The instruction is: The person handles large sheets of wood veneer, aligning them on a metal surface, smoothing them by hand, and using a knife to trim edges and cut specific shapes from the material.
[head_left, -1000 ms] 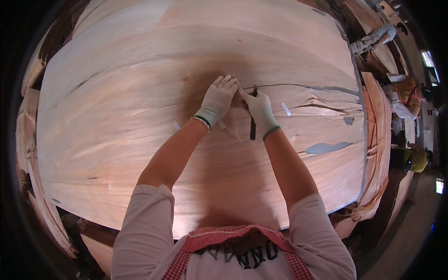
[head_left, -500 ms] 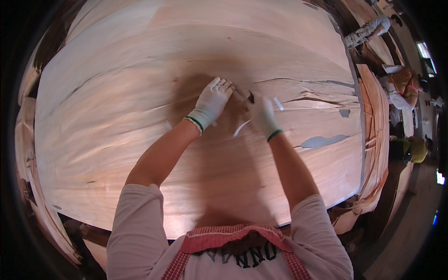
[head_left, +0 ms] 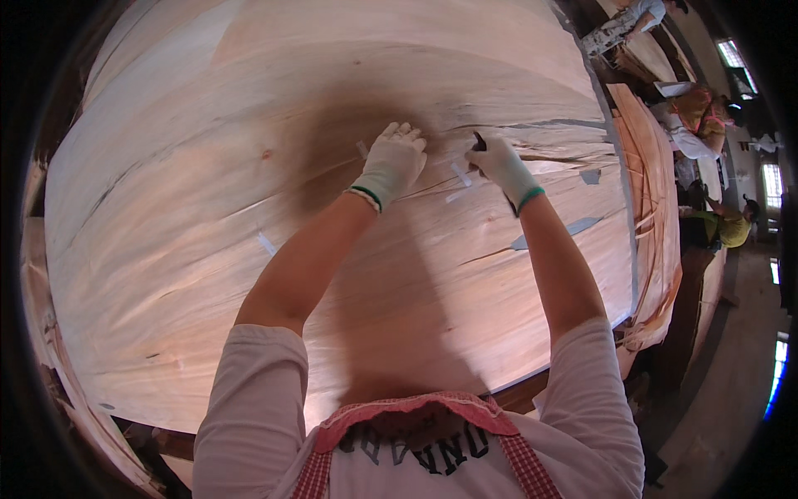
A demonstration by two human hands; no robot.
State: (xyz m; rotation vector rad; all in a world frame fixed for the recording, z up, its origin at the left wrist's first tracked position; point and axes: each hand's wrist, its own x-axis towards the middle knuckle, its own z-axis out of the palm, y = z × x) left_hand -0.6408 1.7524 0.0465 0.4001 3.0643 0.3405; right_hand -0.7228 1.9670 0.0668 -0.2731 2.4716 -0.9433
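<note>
White-gloved hands [head_left: 395, 162] with green cuffs, pale pinkish-tan veneer sheet [head_left: 249, 166], red-checked apron [head_left: 416, 416].

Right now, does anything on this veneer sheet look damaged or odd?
Yes. The veneer sheet is split: a long crack runs right from the right hand, with open gaps below it. The left hand presses nearby.

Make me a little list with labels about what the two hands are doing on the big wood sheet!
Surface: large thin pale wood veneer sheet, cracked near its right side
Left hand: white knitted glove, palm pressed flat on the sheet
Right hand: white glove, grip closed on a small dark tool
Nearby: short white tape strips between the hands
</note>
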